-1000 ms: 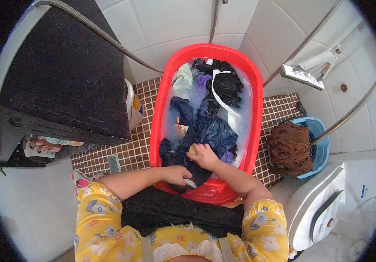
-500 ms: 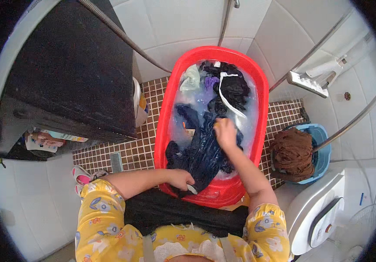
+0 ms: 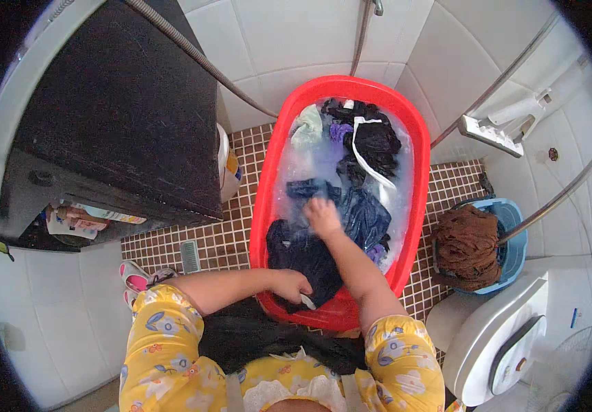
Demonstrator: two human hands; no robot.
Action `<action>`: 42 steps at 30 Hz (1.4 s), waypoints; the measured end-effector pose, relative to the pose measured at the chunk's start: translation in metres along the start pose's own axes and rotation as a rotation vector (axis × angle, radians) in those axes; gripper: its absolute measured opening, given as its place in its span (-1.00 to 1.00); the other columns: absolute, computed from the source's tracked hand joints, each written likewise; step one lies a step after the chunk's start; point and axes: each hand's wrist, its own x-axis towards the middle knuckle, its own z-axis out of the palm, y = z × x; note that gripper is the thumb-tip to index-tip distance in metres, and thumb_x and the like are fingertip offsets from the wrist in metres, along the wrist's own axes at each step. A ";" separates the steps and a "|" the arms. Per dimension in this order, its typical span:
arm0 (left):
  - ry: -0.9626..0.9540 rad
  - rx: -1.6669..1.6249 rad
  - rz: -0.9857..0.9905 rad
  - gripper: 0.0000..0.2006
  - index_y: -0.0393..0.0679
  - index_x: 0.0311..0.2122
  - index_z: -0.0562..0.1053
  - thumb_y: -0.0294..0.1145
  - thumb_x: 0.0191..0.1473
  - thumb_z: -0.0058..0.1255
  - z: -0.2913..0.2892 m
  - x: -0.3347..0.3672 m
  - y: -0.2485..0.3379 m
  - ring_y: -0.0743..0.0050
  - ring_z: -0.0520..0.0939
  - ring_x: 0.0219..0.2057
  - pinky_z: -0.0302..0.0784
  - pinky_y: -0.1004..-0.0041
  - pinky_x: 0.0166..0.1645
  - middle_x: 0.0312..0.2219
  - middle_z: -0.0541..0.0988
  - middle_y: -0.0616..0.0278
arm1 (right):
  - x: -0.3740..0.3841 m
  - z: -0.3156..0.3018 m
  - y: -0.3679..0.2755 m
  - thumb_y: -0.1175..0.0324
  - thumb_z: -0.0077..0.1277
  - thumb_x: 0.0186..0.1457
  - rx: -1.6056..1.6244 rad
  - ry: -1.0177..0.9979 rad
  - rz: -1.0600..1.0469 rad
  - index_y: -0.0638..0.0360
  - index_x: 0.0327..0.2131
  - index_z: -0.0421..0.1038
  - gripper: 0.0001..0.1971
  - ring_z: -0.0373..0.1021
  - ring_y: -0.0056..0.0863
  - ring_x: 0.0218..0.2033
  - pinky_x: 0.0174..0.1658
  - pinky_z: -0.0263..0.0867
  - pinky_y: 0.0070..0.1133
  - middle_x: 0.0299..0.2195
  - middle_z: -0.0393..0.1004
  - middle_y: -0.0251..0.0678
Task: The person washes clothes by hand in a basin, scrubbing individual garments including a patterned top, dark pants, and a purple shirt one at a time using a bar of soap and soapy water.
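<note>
A navy wet garment (image 3: pixel 361 216) lies in cloudy water inside the red tub (image 3: pixel 416 206), its near end drawn up to the near rim. My left hand (image 3: pixel 291 286) is closed on that near end, where a small white bit shows by the fingers. Farther in, my right hand (image 3: pixel 322 218) presses on the garment with bent, slightly blurred fingers; whatever they hold is hidden. Beyond it float black clothes (image 3: pixel 377 147) with a white strap (image 3: pixel 359 152), a purple cloth (image 3: pixel 340 132) and a pale green cloth (image 3: pixel 307 127).
Right of the tub, a blue basket (image 3: pixel 514 213) holds brown cloth (image 3: pixel 467 247). A white toilet (image 3: pixel 495 343) stands near right. On the left are a black cabinet (image 3: pixel 110 123), a white bucket (image 3: pixel 229 172) and shoes (image 3: pixel 138 277). A grey hose (image 3: pixel 186 48) runs behind the tub.
My right hand has moved left across the navy garment, which now lies spread differently; a light printed patch on it is out of sight. The left hand keeps its grip.
</note>
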 end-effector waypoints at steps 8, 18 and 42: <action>0.028 -0.246 -0.029 -0.75 -0.19 -0.42 0.41 -0.19 -0.08 0.02 -0.011 -0.004 -0.007 0.34 0.48 -0.46 0.33 0.28 -0.35 -0.57 0.45 0.18 | -0.004 -0.034 0.056 0.26 -0.19 0.07 -0.089 0.026 0.372 -0.19 -0.07 0.33 -0.69 0.22 -0.27 -0.06 -0.20 0.18 -0.36 0.01 0.23 -0.15; 0.884 -0.148 -0.814 -0.03 -0.17 0.11 0.11 0.12 -0.39 0.28 -0.076 0.078 -0.042 -0.12 0.29 0.10 0.25 0.11 0.11 0.07 0.25 -0.15 | -0.032 -0.077 0.098 0.14 -0.14 0.19 1.830 0.162 0.748 -0.12 0.03 0.22 -0.66 0.31 -0.49 -0.38 -0.36 0.27 -0.59 -0.36 0.35 -0.30; 0.111 0.539 -0.307 -0.47 -0.22 -0.13 0.43 -0.01 -0.13 0.06 -0.037 0.044 0.050 0.04 0.57 -0.26 0.46 0.16 -0.17 -0.35 0.55 -0.03 | -0.074 -0.018 0.049 0.25 -0.14 0.02 -0.080 0.012 0.035 -0.12 -0.17 0.40 -0.73 0.23 -0.28 -0.10 -0.16 0.17 -0.22 -0.17 0.28 -0.24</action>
